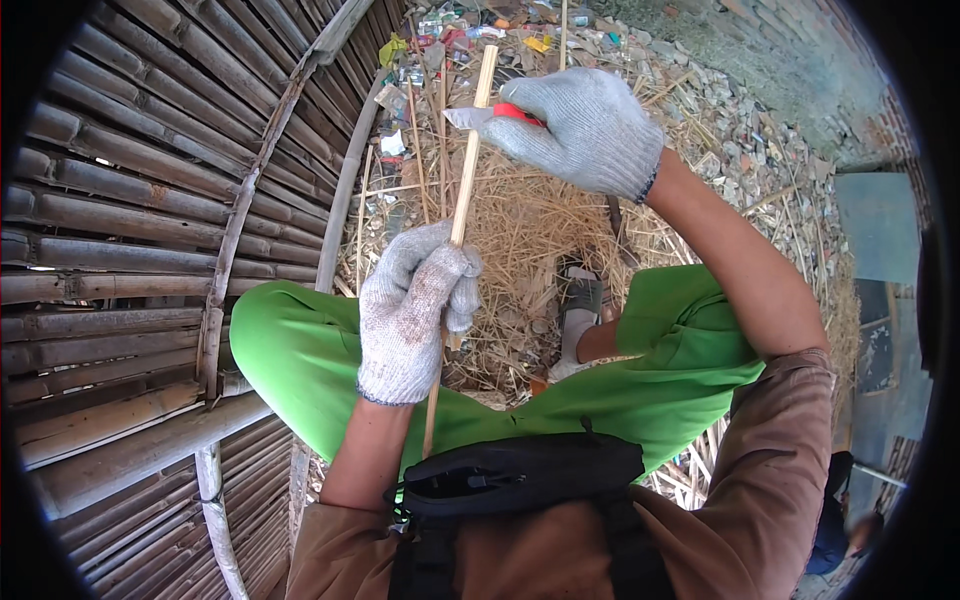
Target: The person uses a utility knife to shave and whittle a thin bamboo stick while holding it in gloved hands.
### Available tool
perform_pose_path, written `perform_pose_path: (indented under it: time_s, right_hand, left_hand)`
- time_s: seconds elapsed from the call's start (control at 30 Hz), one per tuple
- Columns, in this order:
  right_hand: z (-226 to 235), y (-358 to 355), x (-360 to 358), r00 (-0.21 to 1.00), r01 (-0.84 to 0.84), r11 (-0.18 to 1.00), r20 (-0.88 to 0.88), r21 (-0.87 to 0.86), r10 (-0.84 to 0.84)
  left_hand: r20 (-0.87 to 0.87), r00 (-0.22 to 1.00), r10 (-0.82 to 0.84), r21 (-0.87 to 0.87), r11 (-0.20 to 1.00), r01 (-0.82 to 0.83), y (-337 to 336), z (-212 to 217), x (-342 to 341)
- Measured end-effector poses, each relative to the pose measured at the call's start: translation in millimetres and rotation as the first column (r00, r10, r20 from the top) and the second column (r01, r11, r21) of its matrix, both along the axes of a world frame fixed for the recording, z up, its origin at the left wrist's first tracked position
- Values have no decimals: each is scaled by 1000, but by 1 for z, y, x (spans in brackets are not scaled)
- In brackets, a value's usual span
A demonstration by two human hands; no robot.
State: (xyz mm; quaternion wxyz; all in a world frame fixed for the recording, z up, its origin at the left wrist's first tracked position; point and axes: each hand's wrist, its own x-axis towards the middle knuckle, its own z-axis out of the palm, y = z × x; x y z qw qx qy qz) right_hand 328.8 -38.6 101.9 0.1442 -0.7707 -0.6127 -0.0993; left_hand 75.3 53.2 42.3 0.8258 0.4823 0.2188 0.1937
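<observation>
My left hand [415, 305], in a pale knitted glove with brown stains, is closed round a thin split-bamboo strip [468, 180]. The strip tilts up and away from me, and its lower end runs down toward my lap. In my right hand [585, 130], also gloved, is a knife [520, 114] with a red handle. Its short blade lies across the upper part of the strip, apparently touching it. The rest of the handle is hidden inside my fist.
A bamboo-pole wall [140, 210] stands close on my left. Straw and shavings [530, 220] cover the ground between my legs, with mixed litter [460, 40] farther off. A black bag [525, 475] sits at my waist. Part of another person [840, 530] shows at the lower right.
</observation>
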Motion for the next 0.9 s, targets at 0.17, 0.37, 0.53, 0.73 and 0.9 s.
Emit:
perform_pose_path:
  time_s: [0.17,0.37,0.53,0.73,0.9]
  right_hand:
    - [15,-12,52,975,200,950,47,238,-217]
    - [7,-6,-2,984,82,994,-154,-68,-92]
    - [-1,-1,-24,987,-35,997,-157,-65,24]
    - [8,6,-23,998,43,986,-45,-160,-51]
    - [-2,11,-3,979,24,998,202,55,-35]
  left_hand:
    - [29,1000,6,4,1000,-6,6,2,-9]
    - [-3,997,72,-3,997,-72,5,3,-12]
    - [0,998,66,13,998,-66,1,3,-11]
    - [-7,1000,21,104,994,-20,8,2,-16]
    - [7,997,83,29,996,-83,7,9,-16]
